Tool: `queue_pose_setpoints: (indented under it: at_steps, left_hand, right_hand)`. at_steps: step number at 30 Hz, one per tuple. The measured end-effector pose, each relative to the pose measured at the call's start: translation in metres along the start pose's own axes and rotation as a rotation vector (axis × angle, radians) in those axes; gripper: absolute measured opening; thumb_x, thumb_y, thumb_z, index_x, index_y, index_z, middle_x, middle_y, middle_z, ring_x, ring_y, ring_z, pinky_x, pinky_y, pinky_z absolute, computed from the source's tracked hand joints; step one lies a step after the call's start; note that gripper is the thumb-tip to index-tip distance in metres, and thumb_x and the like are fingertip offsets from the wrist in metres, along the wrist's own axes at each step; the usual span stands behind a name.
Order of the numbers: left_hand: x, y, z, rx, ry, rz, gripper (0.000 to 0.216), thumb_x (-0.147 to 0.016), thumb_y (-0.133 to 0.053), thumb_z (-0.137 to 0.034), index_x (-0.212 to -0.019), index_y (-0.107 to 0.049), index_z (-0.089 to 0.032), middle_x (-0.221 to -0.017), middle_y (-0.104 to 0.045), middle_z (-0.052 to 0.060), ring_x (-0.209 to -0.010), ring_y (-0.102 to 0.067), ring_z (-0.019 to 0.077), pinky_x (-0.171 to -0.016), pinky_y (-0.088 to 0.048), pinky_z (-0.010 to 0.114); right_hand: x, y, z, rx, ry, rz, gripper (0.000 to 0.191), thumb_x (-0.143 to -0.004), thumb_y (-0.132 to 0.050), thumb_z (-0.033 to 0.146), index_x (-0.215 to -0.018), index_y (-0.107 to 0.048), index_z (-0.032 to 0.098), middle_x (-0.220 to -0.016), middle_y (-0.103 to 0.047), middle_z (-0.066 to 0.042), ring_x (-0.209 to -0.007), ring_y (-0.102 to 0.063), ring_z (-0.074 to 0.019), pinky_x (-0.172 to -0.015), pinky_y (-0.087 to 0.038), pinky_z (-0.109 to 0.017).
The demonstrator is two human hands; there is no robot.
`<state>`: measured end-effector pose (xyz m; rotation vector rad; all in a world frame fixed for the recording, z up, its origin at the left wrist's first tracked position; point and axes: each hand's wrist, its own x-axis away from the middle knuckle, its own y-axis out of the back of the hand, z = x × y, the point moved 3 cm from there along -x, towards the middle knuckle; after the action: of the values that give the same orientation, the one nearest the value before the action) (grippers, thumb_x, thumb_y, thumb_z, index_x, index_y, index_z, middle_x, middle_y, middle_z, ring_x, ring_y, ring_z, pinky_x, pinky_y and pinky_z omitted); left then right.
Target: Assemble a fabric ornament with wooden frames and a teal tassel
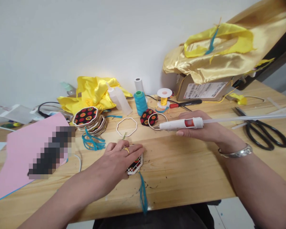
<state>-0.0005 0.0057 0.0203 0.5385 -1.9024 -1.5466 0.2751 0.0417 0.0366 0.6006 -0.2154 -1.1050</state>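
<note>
My left hand lies palm down, fingers stretched out, over a small lattice-framed ornament with dark patterned cloth, covering much of it. A blue tassel trails from its lower end toward the table's front edge. In my right hand is a white hot glue gun, its nozzle pointing left and a long clear glue stick running out behind. Beyond the nozzle are a round wooden ring and a black-red patterned cloth piece. A scalloped wooden frame lies just past my left hand.
A stack of patterned pieces with blue tassels stands at left, near a pink sheet. Blue thread, white bottles and a yellow-thread spool line the back. Black-handled scissors lie right; a cardboard box stands behind.
</note>
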Motion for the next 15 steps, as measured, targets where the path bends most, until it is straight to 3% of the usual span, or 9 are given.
queue_pose_setpoints:
  at_steps: [9,15]
  left_hand:
    - [-0.004,0.009,-0.005,-0.066,-0.003,0.033,0.075,-0.051,-0.082,-0.022,-0.119,-0.054,-0.028,-0.119,-0.057,0.008,-0.111,-0.043,0.0344,-0.083,-0.029,0.043]
    - [-0.003,0.018,-0.006,-0.027,0.022,0.052,0.043,-0.060,-0.078,-0.023,-0.098,-0.059,-0.023,-0.112,-0.058,0.007,-0.108,-0.045,0.0310,-0.085,-0.026,0.043]
  right_hand:
    - [0.000,0.000,0.000,0.010,0.024,0.006,0.036,-0.076,-0.066,0.042,-0.060,-0.043,0.020,-0.058,-0.040,0.004,-0.054,-0.036,-0.0102,-0.050,-0.029,-0.026]
    - [0.000,0.000,0.000,-0.004,0.028,0.006,0.037,-0.075,-0.065,0.045,-0.059,-0.044,0.019,-0.058,-0.041,0.004,-0.054,-0.036,-0.0098,-0.050,-0.029,-0.025]
